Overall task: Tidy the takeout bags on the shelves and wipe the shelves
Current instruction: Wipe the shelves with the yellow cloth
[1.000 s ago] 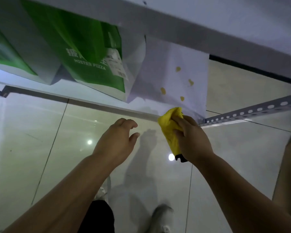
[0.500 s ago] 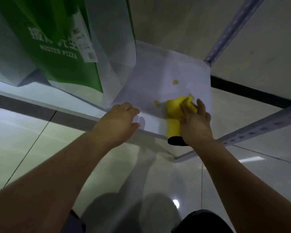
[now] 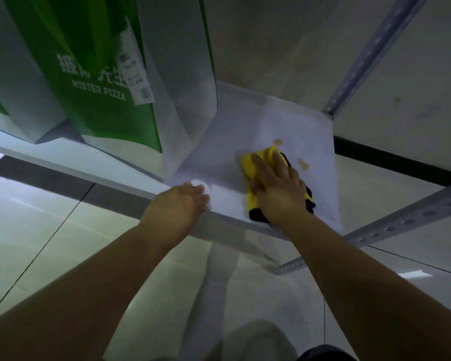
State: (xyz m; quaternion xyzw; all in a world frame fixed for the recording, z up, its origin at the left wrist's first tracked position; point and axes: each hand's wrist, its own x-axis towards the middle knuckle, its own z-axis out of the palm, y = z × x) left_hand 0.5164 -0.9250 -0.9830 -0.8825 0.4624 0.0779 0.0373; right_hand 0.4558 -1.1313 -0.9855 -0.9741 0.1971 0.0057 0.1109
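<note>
Pressing yellow cloth (image 3: 253, 162) onto shelf (image 3: 245, 121) with right hand (image 3: 279, 188), grip spread flat; stains (image 3: 303, 164) just beyond fingertips (image 3: 277, 156), rightward, well apart from left hand (image 3: 177, 207) resting loose on front edge; takeout bags (image 3: 102, 121) upright further left.

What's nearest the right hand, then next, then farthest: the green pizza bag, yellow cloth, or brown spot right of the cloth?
1. yellow cloth, pressed under the right hand.
2. brown spot, just right.
3. green pizza bag, far left.
</note>
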